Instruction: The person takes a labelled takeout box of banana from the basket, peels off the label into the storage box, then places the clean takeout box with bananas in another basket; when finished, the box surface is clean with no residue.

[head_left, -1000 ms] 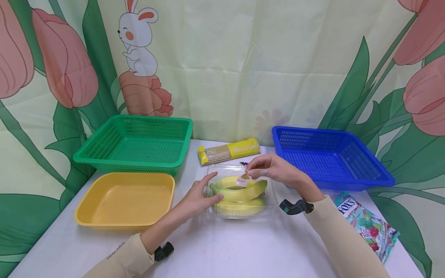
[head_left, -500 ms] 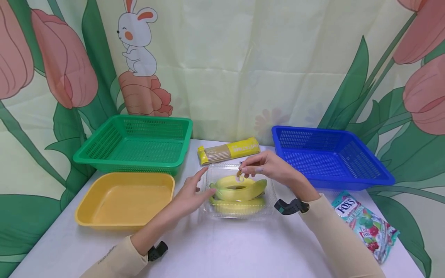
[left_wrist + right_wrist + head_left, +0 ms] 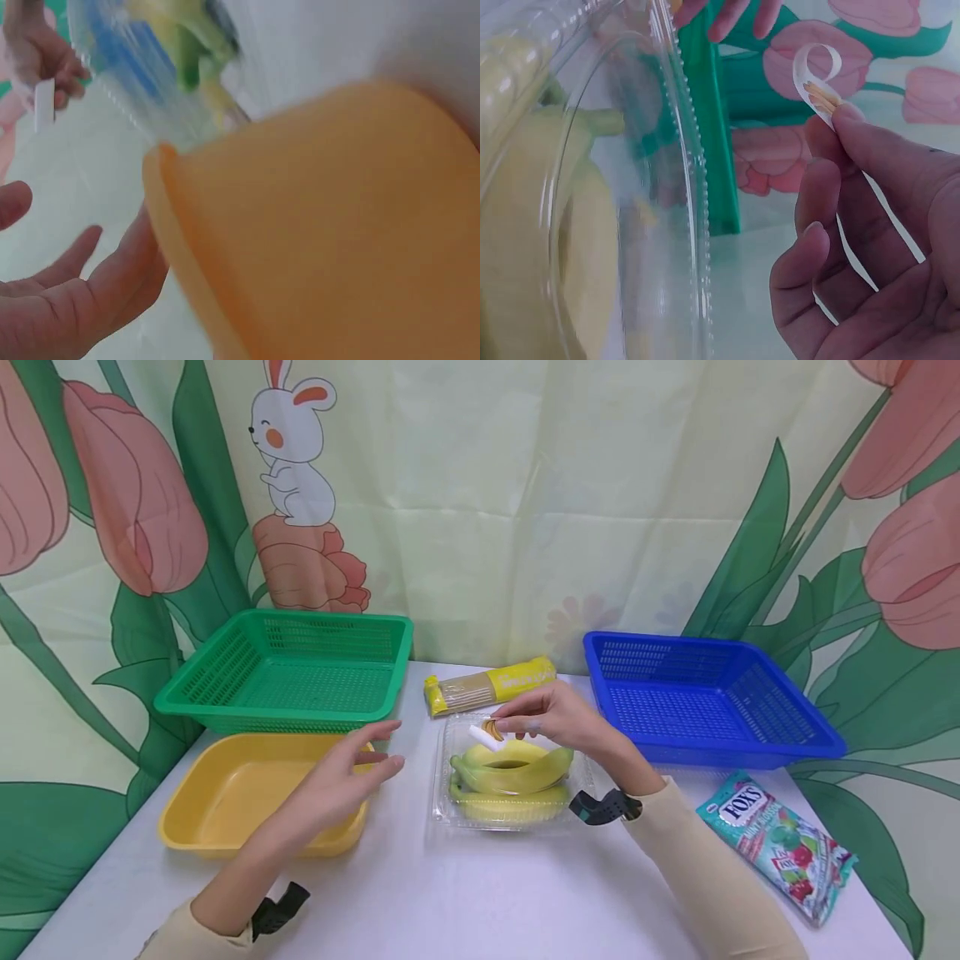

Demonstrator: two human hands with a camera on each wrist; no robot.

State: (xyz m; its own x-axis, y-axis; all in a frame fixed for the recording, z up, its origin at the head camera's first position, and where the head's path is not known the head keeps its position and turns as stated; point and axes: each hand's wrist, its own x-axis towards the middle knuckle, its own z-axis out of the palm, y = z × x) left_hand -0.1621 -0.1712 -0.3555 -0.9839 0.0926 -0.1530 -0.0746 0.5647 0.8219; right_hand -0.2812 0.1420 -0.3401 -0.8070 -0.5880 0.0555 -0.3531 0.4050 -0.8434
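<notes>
Between thumb and index finger, my right hand pinches a small sticker with a banana picture. In the right wrist view, the white sticker curls into a loop at its free end. Below it stands a clear plastic clamshell box, lid down, with bananas inside. My left hand is off the box, fingers relaxed and apart, over the right side of the yellow tray. It holds nothing. In the left wrist view, the tray's rim partly hides the left fingers.
A green basket stands behind the yellow tray, and a blue basket at the back right. A yellow pack of spaghetti lies behind the box. Near the right edge lies a bag of Fox's candy.
My left hand has left the box and moved left to the yellow tray. My right hand has shifted slightly left with the sticker, which now shows its banana picture and a curled white end.
</notes>
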